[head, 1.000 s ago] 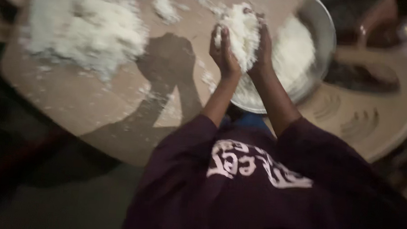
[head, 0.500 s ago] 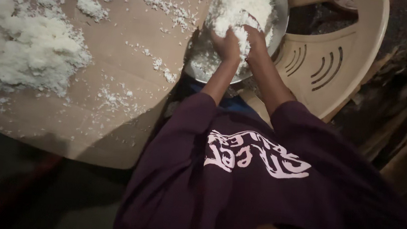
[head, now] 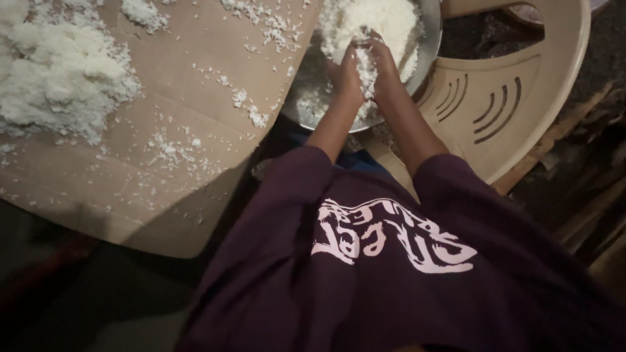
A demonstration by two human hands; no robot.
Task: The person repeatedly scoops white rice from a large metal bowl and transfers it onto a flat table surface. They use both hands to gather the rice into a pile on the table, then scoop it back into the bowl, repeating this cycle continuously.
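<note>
Dark ground lies all around us, and some wooden sticks [head: 611, 217] rest on it at our right. We look down at a big brown cardboard sheet [head: 174, 209] spread out flat. On the sheet sits a big heap of white rice [head: 35, 76], far to our left. Little bits of rice are spread over the sheet too.

At the right edge of the cardboard sheet is a round metal bowl [head: 429, 35]. It sits on the seat of a pale plastic chair [head: 532, 89]. The bowl has more white rice in it, piled up at the far side.

Both our hands are down in the bowl, side by side and touching. Our left hand [head: 346, 73] and our right hand [head: 384, 65] press a clump of rice [head: 366, 61] between them. So the grip of each hand is closed on that clump, with the fingers curled round it. Some grains stick to our fingers. The clump is low in the bowl, just at the near side of the pile.

We wear a dark purple shirt [head: 363, 294] with pale pink letters on it.
</note>
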